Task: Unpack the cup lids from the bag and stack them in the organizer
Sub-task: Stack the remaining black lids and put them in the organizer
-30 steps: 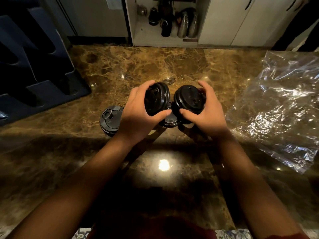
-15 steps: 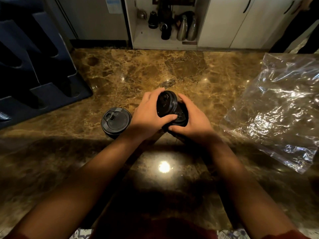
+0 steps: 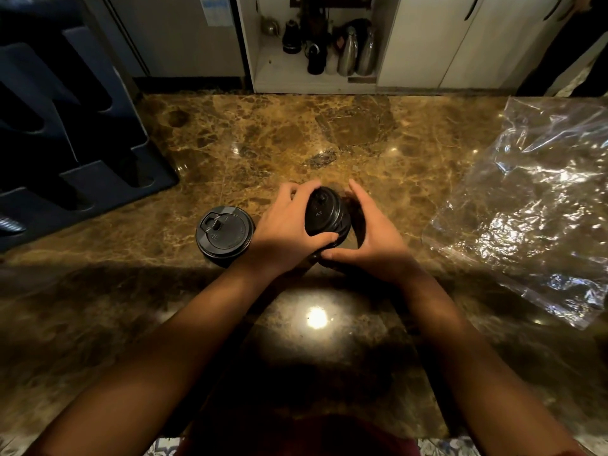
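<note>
I see both hands meeting at the centre of the frame, over the brown marbled desk point(image 3: 345, 133). My left hand point(image 3: 286, 228) is curled round a small stack of black cup lids point(image 3: 325, 212), fingers over the top edge and thumb pressed against the lower rim; the stack is tilted so its top faces me. My right hand point(image 3: 375, 238) cups the same stack from the right side, fingers half open and arched behind it, thumb tucked under the lower edge. I cannot tell how many lids are in the stack. Just left of my left hand, a second stack of lids point(image 3: 224, 233) stands flat on the desk, untouched. The clear plastic bag point(image 3: 533, 205) lies crumpled at the right of the frame. The dark blue organizer point(image 3: 82, 153) sits at the upper left.
</note>
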`<state>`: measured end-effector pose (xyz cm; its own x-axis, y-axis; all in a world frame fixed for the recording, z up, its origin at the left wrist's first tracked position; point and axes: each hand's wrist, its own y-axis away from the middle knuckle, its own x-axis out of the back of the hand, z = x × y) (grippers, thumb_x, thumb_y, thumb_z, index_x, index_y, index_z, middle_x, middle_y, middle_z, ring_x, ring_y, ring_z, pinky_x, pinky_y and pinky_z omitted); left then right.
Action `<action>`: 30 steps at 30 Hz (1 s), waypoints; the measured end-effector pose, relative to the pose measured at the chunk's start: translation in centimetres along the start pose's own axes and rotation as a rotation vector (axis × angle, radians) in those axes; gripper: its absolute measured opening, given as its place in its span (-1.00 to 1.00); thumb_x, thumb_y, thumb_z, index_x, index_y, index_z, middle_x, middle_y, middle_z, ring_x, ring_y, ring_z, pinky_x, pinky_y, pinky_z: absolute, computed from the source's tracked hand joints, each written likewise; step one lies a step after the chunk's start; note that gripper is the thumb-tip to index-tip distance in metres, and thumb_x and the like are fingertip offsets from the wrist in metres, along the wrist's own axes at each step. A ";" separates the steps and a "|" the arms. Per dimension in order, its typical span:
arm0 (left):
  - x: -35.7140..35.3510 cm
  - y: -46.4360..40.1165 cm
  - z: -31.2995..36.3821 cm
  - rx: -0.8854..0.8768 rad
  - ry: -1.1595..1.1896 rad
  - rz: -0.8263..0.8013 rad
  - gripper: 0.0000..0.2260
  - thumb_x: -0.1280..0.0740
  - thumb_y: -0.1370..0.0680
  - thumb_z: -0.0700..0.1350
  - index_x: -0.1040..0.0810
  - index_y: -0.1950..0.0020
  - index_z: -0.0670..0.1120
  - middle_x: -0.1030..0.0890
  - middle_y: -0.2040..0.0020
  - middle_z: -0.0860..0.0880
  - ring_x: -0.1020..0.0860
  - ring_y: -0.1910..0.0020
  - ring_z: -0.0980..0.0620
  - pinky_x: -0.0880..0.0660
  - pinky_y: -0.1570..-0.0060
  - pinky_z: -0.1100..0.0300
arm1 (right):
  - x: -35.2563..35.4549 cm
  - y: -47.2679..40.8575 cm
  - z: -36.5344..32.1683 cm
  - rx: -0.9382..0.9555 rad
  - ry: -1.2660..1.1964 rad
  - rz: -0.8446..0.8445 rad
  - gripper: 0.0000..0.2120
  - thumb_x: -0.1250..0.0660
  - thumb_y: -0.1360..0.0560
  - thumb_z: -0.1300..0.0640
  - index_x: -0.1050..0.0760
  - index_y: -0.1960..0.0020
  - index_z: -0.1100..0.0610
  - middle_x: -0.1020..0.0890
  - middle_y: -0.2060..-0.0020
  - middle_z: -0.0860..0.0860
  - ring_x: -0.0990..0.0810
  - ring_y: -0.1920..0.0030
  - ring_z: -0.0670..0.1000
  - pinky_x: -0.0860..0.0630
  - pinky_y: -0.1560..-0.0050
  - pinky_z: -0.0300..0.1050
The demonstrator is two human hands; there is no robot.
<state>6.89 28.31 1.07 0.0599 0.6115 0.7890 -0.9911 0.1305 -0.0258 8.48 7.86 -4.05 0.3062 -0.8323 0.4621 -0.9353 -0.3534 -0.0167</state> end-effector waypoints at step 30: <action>-2.1 2.7 0.2 0.131 0.146 0.169 -0.34 -0.60 -0.44 0.07 -0.48 -0.49 -0.03 -0.60 -0.36 0.04 -0.57 -0.25 -0.02 -0.46 -0.29 0.01 | -2.1 2.0 -4.0 -0.143 0.190 0.198 -0.46 -0.18 -0.59 0.04 -0.40 -0.56 0.10 -0.49 -0.50 0.03 -0.36 -0.54 0.08 -0.26 -0.56 0.09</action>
<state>4.02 27.26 -0.58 -0.1006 0.7234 0.6831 -0.9949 -0.0793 -0.0625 5.27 10.64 -1.56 0.0899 -0.7792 0.6203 -0.9930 -0.1178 -0.0040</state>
